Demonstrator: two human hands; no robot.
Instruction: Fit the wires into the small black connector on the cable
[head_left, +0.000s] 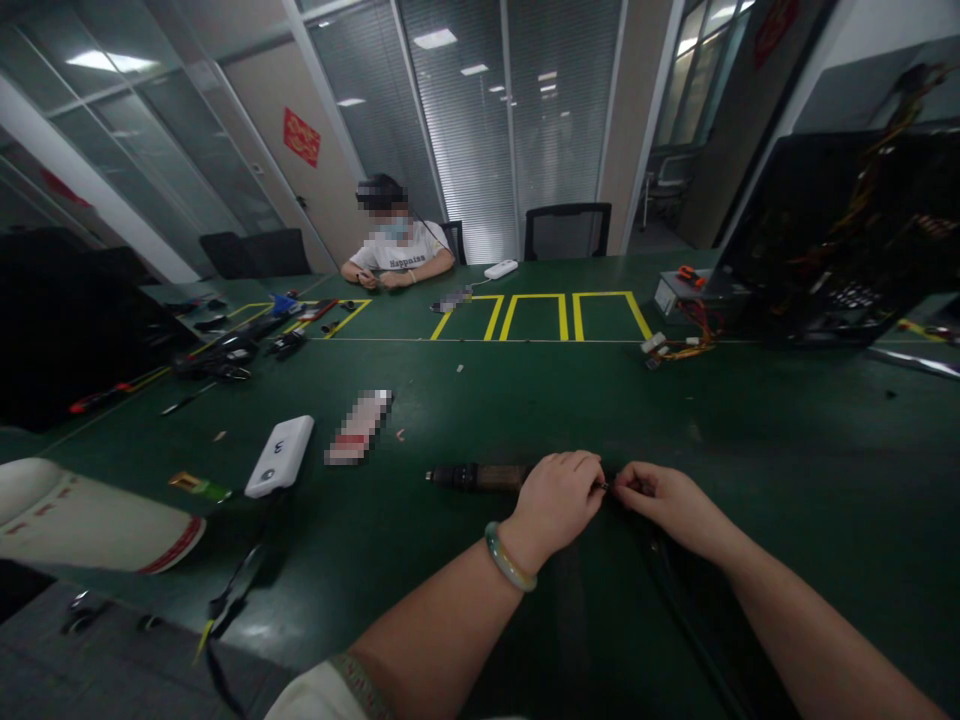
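Observation:
My left hand (555, 505) closes over a dark cylindrical tool (476, 477) with a brownish grip, probably a small electric screwdriver, that lies level above the green table mat (757, 420). Its far end points left. My right hand (664, 500) pinches a small dark metal piece (604, 486) at the tool's right end, touching my left hand's fingers. Exactly what the fingers hold there is partly hidden. A pale green bangle (508, 558) circles my left wrist.
A white power bank (279, 456) and a blurred box (358, 427) lie left of my hands. Across the table sits a masked person (397, 245). Yellow tape outlines (535, 317) mark the mat. An open computer case (840, 235) with loose wires stands right; tools lie far left.

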